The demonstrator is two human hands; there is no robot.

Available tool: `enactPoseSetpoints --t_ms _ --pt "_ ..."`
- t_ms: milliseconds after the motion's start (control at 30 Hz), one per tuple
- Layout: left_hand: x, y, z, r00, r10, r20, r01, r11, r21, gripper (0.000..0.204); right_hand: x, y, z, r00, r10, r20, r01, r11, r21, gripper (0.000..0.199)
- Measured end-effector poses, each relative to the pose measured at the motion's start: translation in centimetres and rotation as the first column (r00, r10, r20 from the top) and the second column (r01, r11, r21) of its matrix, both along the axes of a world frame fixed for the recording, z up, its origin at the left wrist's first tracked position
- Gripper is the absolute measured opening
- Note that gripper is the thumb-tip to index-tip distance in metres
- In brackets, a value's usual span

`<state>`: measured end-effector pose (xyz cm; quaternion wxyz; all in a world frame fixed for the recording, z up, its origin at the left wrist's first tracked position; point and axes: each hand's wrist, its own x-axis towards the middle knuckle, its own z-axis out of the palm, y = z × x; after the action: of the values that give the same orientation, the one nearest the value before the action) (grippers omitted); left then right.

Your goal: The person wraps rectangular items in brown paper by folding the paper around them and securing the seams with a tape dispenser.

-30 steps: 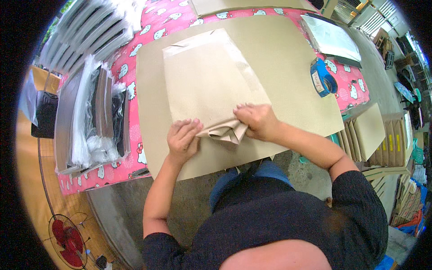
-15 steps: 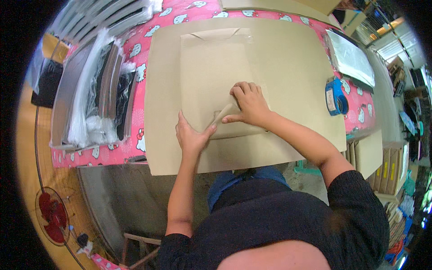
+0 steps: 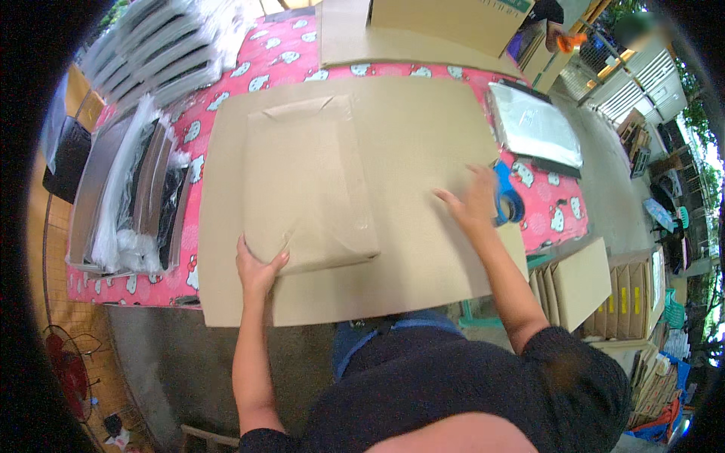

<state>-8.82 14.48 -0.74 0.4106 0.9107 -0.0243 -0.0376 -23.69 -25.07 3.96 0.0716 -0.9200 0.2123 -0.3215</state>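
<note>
A flat rectangular parcel wrapped in brown paper (image 3: 306, 177) lies on a large sheet of cardboard (image 3: 430, 257). My left hand (image 3: 257, 268) grips its near left corner, with the thumb against the folded paper of the near end. The far end has folded, creased corners. Away from the parcel, my right hand (image 3: 473, 202) hovers over the right part of the cardboard with its fingers apart and nothing in them. Just beyond its fingertips stands a blue tape dispenser (image 3: 507, 198), at the cardboard's right edge.
Plastic-wrapped flat items (image 3: 140, 196) stand upright at left, with more stacked behind them (image 3: 162, 49). A pink patterned cloth (image 3: 283, 53) covers the table. At right lies a plastic-wrapped pack (image 3: 536, 124). Folded cartons (image 3: 578, 283) lean beside the table; another person's hand (image 3: 557, 34) shows far back.
My right hand has let go of the folded paper flap and moved right to the tape dispenser. My left hand stays on the parcel's corner. The view has shifted.
</note>
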Motion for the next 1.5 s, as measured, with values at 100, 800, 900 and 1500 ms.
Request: enactPoseSetpoints --t_ms 100,800,900,1500 --pt "-0.3 -0.7 -0.1 1.000 0.008 -0.026 -0.009 0.999 -0.036 0.105 -7.3 -5.1 -0.1 0.902 -0.226 -0.369 0.233 0.972 -0.025 0.089" --pt "-3.3 -4.1 2.6 0.803 0.566 -0.184 -0.585 0.808 -0.069 0.103 18.0 18.6 8.8 0.100 0.924 -0.368 -0.712 0.325 0.622 0.066" --pt "-2.9 -3.5 0.9 0.824 0.544 -0.157 -0.564 0.812 -0.151 0.103 16.7 16.9 9.4 0.114 0.914 -0.390 -0.681 0.358 0.639 0.067" --pt "-1.5 -7.6 0.4 0.924 -0.299 0.237 0.155 0.862 0.483 0.068 23.7 12.7 3.7 -0.501 0.108 -0.859 -0.126 0.973 0.196 0.039"
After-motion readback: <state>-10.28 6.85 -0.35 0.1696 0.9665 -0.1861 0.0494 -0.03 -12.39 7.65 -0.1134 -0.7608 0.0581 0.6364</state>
